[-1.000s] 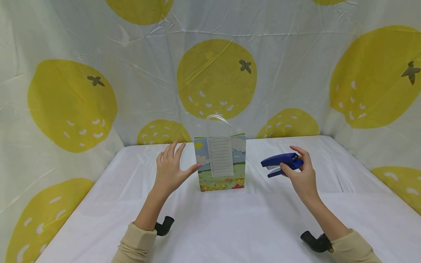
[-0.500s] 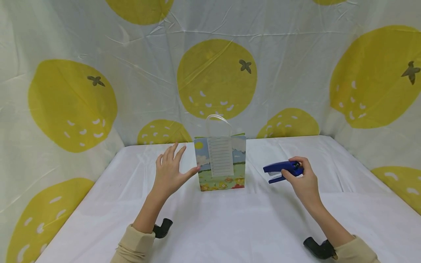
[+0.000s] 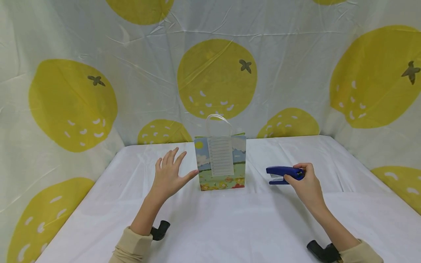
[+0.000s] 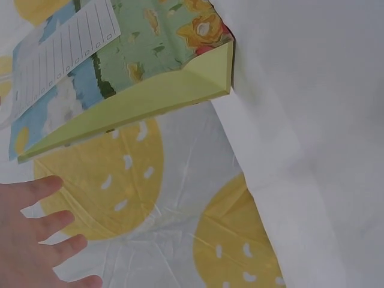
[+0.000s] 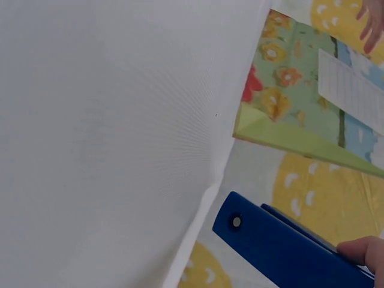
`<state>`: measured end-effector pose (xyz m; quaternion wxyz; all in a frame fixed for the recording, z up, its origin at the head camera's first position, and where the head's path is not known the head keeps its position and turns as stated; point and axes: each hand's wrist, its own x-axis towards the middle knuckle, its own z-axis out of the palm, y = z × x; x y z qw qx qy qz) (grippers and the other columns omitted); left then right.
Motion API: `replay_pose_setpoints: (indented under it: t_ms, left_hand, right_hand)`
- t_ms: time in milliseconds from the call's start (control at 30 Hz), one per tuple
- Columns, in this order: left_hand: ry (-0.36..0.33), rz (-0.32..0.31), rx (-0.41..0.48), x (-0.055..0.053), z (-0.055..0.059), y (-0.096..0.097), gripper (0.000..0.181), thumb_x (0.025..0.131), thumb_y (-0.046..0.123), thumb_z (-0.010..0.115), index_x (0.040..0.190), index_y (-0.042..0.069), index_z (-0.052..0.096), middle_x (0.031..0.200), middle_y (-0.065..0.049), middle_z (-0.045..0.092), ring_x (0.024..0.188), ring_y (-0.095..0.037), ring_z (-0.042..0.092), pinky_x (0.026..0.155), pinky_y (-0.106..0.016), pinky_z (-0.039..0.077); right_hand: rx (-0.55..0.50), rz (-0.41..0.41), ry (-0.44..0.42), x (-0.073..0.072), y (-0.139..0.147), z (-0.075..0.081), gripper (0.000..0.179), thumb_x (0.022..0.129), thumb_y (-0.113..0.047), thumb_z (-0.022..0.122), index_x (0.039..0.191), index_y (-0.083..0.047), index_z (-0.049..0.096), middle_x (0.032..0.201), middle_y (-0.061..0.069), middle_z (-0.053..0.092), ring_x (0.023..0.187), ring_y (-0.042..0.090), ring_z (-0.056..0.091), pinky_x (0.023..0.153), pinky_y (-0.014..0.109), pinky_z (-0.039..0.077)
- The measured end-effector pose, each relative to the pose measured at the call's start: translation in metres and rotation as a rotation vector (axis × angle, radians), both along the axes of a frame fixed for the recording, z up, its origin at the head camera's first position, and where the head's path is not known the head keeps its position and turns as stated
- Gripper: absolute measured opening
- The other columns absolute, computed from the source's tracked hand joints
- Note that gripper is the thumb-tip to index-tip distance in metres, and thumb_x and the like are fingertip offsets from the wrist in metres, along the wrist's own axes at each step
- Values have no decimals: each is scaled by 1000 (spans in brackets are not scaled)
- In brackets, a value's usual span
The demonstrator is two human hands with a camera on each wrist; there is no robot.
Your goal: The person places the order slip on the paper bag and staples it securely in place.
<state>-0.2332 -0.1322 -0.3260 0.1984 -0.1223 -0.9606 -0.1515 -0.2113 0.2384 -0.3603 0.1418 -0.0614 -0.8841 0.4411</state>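
A blue stapler is pinched at its rear end by my right hand, its front pointing left and its two arms apart. In the right wrist view the stapler fills the lower right, with one fingertip on it. Left of the stapler, a paper gift bag stands upright on the table, printed with sky, meadow and flowers. A white lined paper lies flat on its front. My left hand is spread beside the bag's left side, thumb near its edge; whether they touch I cannot tell. In the left wrist view those fingers look straight.
White looped handles rise from the bag's top. A white cloth covers the table. Behind and at both sides hangs a pale curtain with large yellow lemon prints. A black wrist camera mount sits on each forearm.
My right hand has moved down and slightly right with the stapler, which has turned nearly level. My left hand has sunk slightly. The bag has stayed in place.
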Motion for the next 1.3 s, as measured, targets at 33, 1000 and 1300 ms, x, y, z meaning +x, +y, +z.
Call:
replay_pose_setpoints:
  t_ms: [33, 1000, 1300]
  left_hand:
    - [-8, -1, -5, 0, 0, 0, 79, 77, 59, 57, 139, 15, 38, 147, -13, 29, 134, -34, 25, 105, -60, 16]
    - [-74, 23, -8, 9, -15, -9, 85, 77, 61, 56, 142, 12, 31, 148, -16, 25, 134, -35, 25, 105, -61, 15]
    - [-94, 27, -16, 10, -16, -11, 84, 78, 61, 55, 142, 12, 31, 148, -16, 24, 135, -35, 24, 105, -60, 15]
  right_hand:
    - [4, 0, -15, 1, 0, 0, 51, 88, -25, 57, 123, 1, 32, 116, 28, 47, 99, 37, 50, 73, 27, 48]
    - [371, 74, -255, 22, 7, 1, 51, 77, -25, 63, 110, 5, 38, 86, 22, 57, 70, 24, 52, 50, 31, 39]
    - [501, 94, -215, 27, 2, -2, 49, 77, -23, 67, 109, 3, 41, 86, 20, 57, 70, 25, 52, 50, 34, 41]
